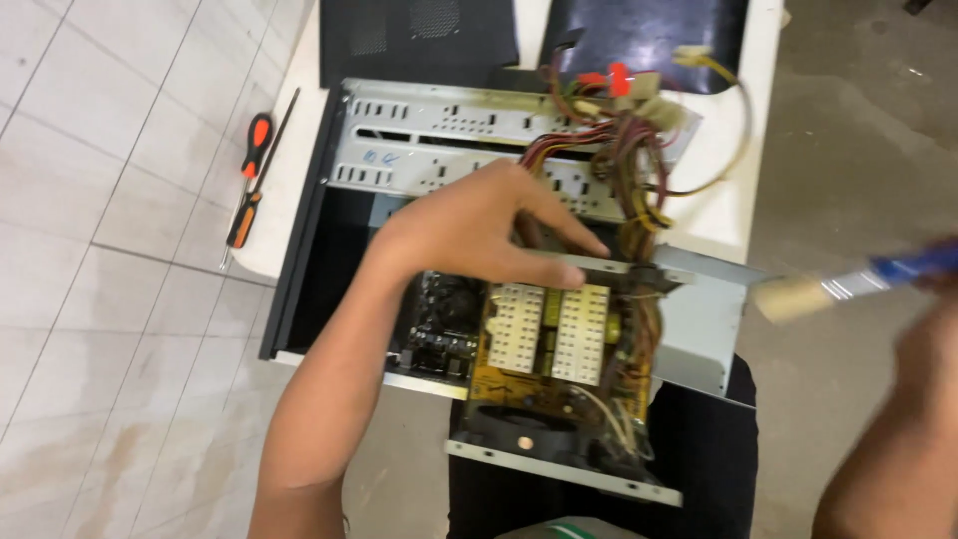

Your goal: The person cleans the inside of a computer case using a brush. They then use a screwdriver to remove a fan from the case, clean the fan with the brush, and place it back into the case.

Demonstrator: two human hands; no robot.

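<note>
the left hand (pixel 479 225) is clamped on the metal rim of the opened power supply (pixel 564 379), which overhangs the desk's (pixel 733 215) near edge; stiff, likely heavy, fragile inside, so best gripped by its casing, while the right hand (pixel 933 329) grips a brush (pixel 838 287).

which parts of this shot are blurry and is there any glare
Head view: the right hand and its paintbrush are smeared by motion blur at the right edge; the left hand on the opened power supply is fairly sharp, as are the screwdrivers; light is soft and even, with only mild shine on the metal computer case.
</note>
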